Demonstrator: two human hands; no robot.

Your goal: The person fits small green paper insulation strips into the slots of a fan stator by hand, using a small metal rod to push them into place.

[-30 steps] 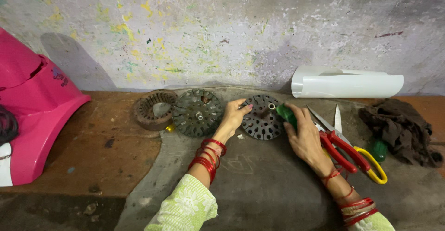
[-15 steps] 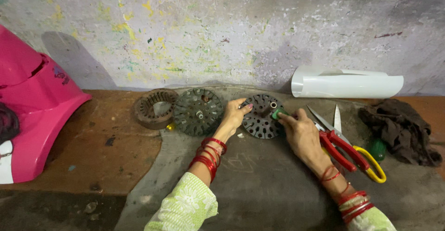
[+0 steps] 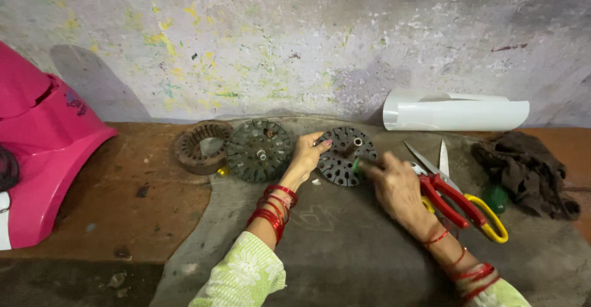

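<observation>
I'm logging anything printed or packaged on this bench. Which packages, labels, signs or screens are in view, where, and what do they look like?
No package, sign or screen shows.
Pink moulded panel: far left, with a small dark marking on its upper face, too small to make out.
White rolled sheet: against the wall at right, plain.

Open mat (image 3: 345,245) lies below the disc (image 3: 346,155). Scissors (image 3: 452,190) crowd its right side. A second disc (image 3: 258,150) and ring (image 3: 198,145) block the left.

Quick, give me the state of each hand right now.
Left hand: fingers grip the edge of the round slotted metal disc.
Right hand: fingers pinch a small green piece against that disc.
</observation>
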